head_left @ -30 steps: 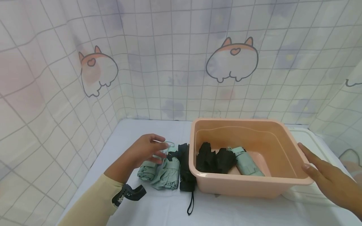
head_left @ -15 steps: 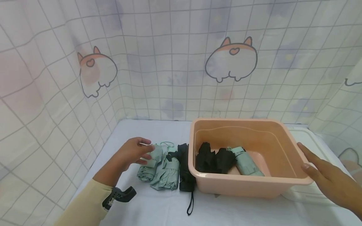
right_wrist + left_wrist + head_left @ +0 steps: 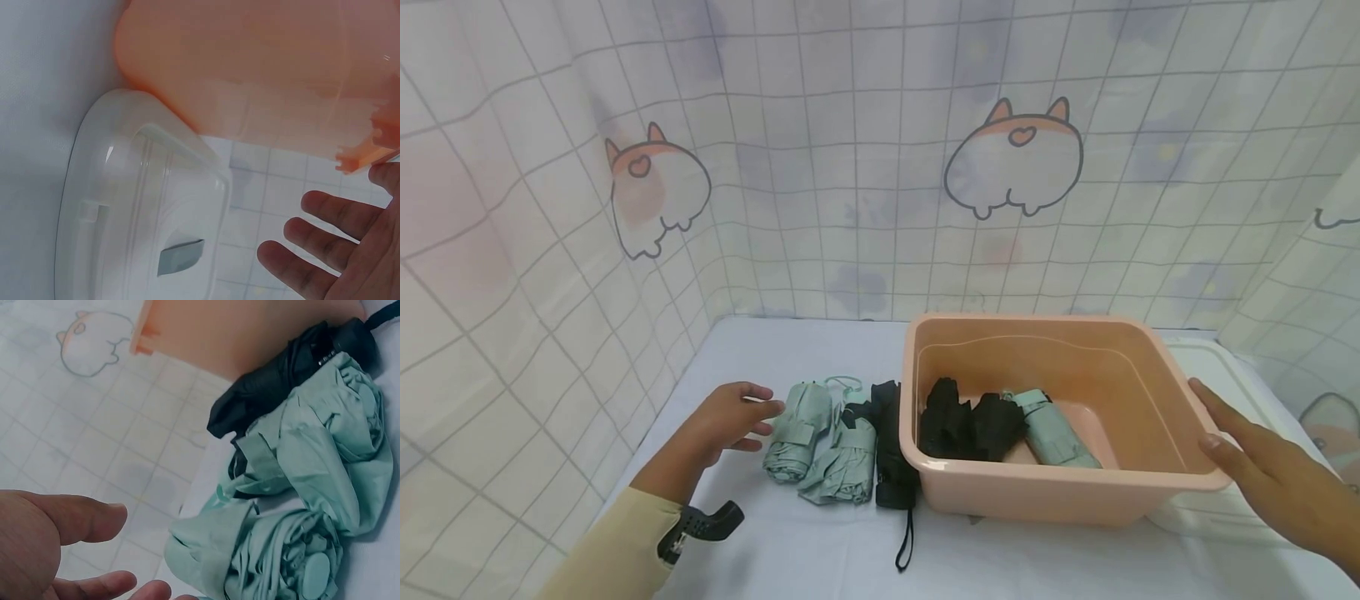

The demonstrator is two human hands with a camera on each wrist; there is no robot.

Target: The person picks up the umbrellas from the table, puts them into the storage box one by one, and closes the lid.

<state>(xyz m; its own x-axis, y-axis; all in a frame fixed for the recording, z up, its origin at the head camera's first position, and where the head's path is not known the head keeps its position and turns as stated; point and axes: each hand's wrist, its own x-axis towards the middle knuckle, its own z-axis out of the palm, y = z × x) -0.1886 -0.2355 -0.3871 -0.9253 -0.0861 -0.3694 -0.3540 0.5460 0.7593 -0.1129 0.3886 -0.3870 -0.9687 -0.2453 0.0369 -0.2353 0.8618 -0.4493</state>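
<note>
My left hand [image 3: 730, 421] hovers with loosely bent fingers just left of a folded light green umbrella [image 3: 795, 433], holding nothing. In the left wrist view that umbrella [image 3: 250, 556] lies beyond the fingertips, its strap wrapped round it. A second green umbrella [image 3: 842, 462], looser in its folds, lies beside it, then a black folded umbrella [image 3: 891, 450] with a wrist loop, against the bin. My right hand [image 3: 1273, 471] rests with straight fingers at the right rim of the peach plastic bin [image 3: 1037, 496]. Inside the bin are black folded umbrellas [image 3: 973, 425] and a green umbrella [image 3: 1054, 429].
A white plastic lid [image 3: 156, 206] with a grey tab lies to the right of the bin, partly under it in the head view. White cloth covers the table [image 3: 805, 558]. A grid-patterned curtain [image 3: 865, 183] with cartoon prints hangs behind and at the sides.
My left hand has moved left and slightly down, away from over the green umbrellas, uncovering them. My right hand, the bin and the umbrellas stay where they were.
</note>
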